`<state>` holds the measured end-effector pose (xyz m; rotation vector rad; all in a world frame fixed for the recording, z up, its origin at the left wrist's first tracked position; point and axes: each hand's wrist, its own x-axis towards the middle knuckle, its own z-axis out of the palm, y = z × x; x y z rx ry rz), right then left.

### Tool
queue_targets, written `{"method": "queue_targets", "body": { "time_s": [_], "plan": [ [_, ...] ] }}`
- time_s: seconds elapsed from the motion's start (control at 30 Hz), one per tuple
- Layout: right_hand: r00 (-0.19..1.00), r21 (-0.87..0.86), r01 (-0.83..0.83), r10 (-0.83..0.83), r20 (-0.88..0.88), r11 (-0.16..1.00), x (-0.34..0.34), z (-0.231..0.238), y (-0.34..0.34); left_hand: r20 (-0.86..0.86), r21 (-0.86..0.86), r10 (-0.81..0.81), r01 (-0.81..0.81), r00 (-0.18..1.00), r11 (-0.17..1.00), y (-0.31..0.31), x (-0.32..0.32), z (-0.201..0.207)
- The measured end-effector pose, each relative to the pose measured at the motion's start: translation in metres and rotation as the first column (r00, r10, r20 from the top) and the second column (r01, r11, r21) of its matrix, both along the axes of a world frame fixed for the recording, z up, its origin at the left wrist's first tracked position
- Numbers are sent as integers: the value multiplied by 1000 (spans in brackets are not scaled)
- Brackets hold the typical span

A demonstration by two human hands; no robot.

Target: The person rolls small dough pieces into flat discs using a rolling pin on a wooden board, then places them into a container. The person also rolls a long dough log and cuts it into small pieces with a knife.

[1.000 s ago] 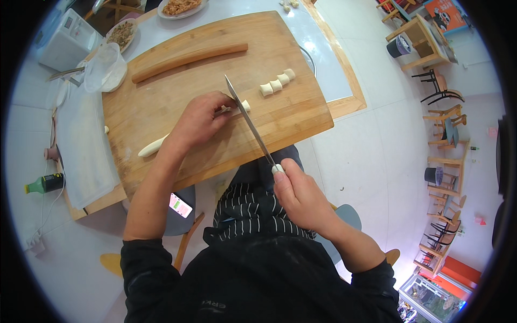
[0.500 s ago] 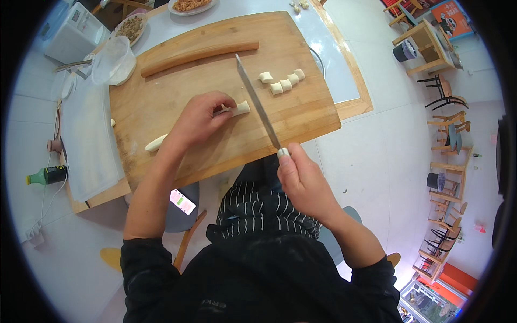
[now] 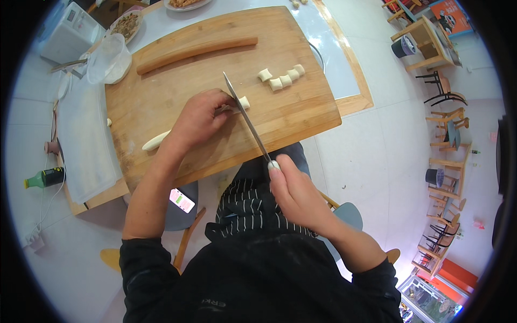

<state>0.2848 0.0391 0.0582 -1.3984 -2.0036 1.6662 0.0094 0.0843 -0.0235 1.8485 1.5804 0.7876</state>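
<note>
My left hand (image 3: 203,116) is closed round a roll of pale dough (image 3: 155,141), whose tapered end shows left of my wrist. In my right hand (image 3: 295,189) is the pale handle of a long kitchen knife (image 3: 249,123). Its blade lies across the dough just right of my left fingers, with a short dough end (image 3: 244,102) beyond it. Whether the blade has gone through cannot be seen. Several cut dough pieces (image 3: 281,81) sit on the right of the wooden board (image 3: 301,110). A wooden rolling pin (image 3: 196,54) lies toward the far edge.
At the far left stand a clear plastic tub (image 3: 110,62) of flour and a plate of minced filling (image 3: 126,26). Another plate (image 3: 186,4) is at the back. A phone (image 3: 182,200) rests on a chair below the board. A green bottle (image 3: 44,177) is at the left.
The knife has moved left and down, from right of the dough roll onto it near my left fingers. My right hand moved left with it; my left hand keeps its grip.
</note>
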Motion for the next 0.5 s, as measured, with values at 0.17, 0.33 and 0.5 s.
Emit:
{"method": "queue_targets", "body": {
  "time_s": [0.17, 0.33, 0.5],
  "plan": [
    [999, 227, 38, -43, 18, 973, -18, -23, 25, -184, 80, 73, -59, 980, 995, 0, 8, -3],
    [991, 117, 106, -114, 63, 987, 4, -21, 39, -210, 150, 160, -131, 964, 980, 12, 31, -9],
    [997, 103, 61, -67, 50, 993, 17, -11, 39, -238, 194, 154, -109, 959, 975, 21, 40, -4]
  ]
}}
